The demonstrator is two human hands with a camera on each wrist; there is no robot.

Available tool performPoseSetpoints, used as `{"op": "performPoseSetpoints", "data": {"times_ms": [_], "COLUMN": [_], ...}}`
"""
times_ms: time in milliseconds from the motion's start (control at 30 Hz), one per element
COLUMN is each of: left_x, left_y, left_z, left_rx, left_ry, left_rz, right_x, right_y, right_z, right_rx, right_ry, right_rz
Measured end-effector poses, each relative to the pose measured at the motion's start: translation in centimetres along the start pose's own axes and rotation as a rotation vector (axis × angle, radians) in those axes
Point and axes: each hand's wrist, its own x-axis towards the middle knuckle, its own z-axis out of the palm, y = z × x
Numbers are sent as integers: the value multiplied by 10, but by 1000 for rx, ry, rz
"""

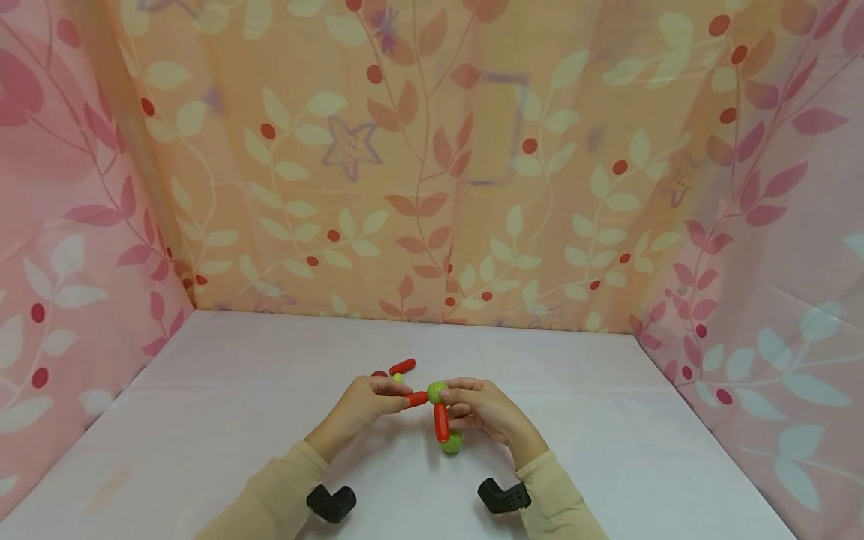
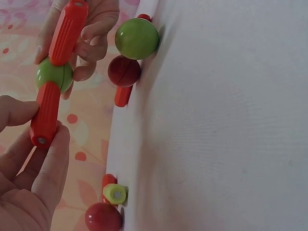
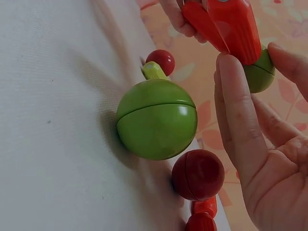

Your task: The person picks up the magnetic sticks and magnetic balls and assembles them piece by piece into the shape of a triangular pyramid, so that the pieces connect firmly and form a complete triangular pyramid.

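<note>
Both hands (image 1: 367,403) (image 1: 491,412) grip: L red rod (image 2: 45,113), R grn ball (image 1: 436,391), well off tbl (image 1: 628,442) sides.

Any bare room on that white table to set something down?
Left of the left hand and right of the right hand, the white table is bare to the pink curtains. Crowded near the hands: lower green ball, far red rod, yellow-green piece.

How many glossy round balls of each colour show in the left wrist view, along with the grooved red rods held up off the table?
Glossy green balls: 2
Glossy red balls: 2
Held-up grooved red rods: 2
Total: 6
</note>
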Motion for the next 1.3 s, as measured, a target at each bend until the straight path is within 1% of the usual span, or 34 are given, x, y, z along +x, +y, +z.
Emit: {"op": "performPoseSetpoints", "data": {"times_ms": [100, 267, 433, 800, 1100, 1300], "left_x": [1, 2, 3, 3, 4, 5], "left_y": [0, 1, 2, 1, 2, 0], "left_z": [0, 0, 1, 4, 5, 5], "left_rx": [11, 27, 10, 3, -18, -28], "left_ry": [-3, -10, -14, 14, 4, 3], "left_rz": [-5, 7, 9, 2, 18, 10], "right_x": [0, 1, 1, 1, -1, -2], "right_y": [0, 1, 1, 0, -1, -2], "right_z": [-1, -1, -1, -2, -3, -6], "right_rx": [3, 6, 7, 47, 53, 45], "right_ry": [-8, -16, -21, -37, -30, -13], "right_rz": [-4, -12, -22, -34, -27, -29]}}
